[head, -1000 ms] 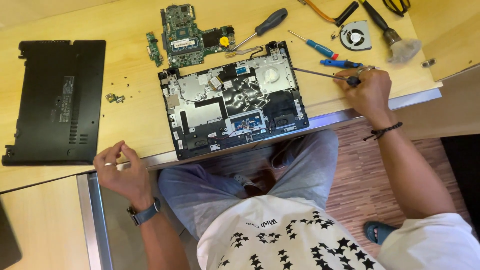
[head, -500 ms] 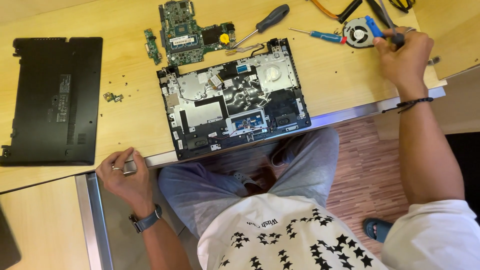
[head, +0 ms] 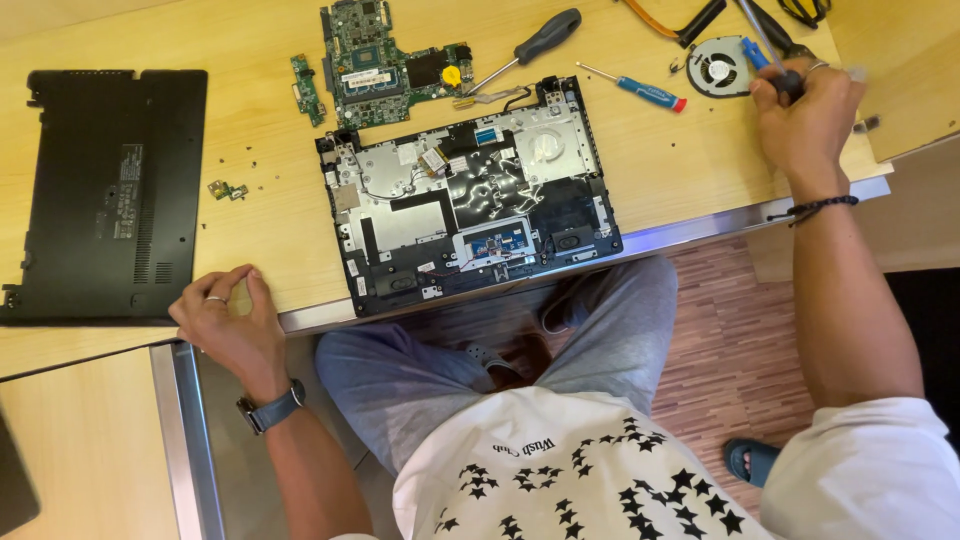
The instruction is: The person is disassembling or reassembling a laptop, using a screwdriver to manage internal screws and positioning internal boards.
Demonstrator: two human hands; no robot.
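Observation:
My right hand (head: 805,115) is closed around the black handle of a brush (head: 762,30) at the desk's far right, beside a small round cooling fan (head: 716,68). A blue tool tip (head: 757,54) shows at my fingers. My left hand (head: 225,320) rests on the desk's front edge with fingers loosely curled and nothing in them. Between my hands lies an opened laptop base (head: 465,195) with its inner parts exposed.
A green circuit board (head: 385,55) and a small board (head: 306,88) lie behind the laptop base. A large black-handled screwdriver (head: 535,42) and a small blue one (head: 640,92) lie nearby. A black bottom cover (head: 105,190) sits at left, with loose screws (head: 228,188) beside it.
My right hand moved from the laptop's right edge up to the fan and took hold of the brush. My left hand shifted slightly along the desk edge.

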